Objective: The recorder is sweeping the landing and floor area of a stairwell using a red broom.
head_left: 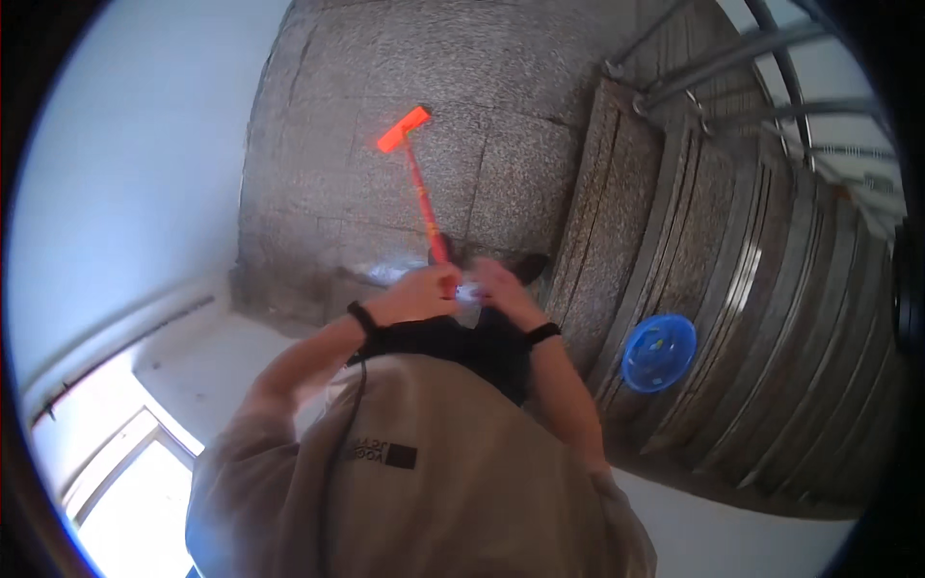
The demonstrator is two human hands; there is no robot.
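My left hand (422,295) is closed around the lower end of a red pole (425,204). At the pole's far end is a flat, bright orange crosswise head (404,130), so it looks like a squeegee; the head is over the speckled stone floor ahead of me. Close by on the right, my right hand (509,295) has its fingers bent together. A small pale, shiny patch (468,290) shows between the two hands, too blurred to name. Both wrists wear dark bands. Below the hands, a dark shoe (530,267) is partly in view.
Stone stairs (665,222) run along the right side, with a metal railing (732,64) at the upper right. A blue plastic basin (659,354) holding small yellow-green things stands on a step. A pale wall (145,183) rises at left, above a bright window (145,491).
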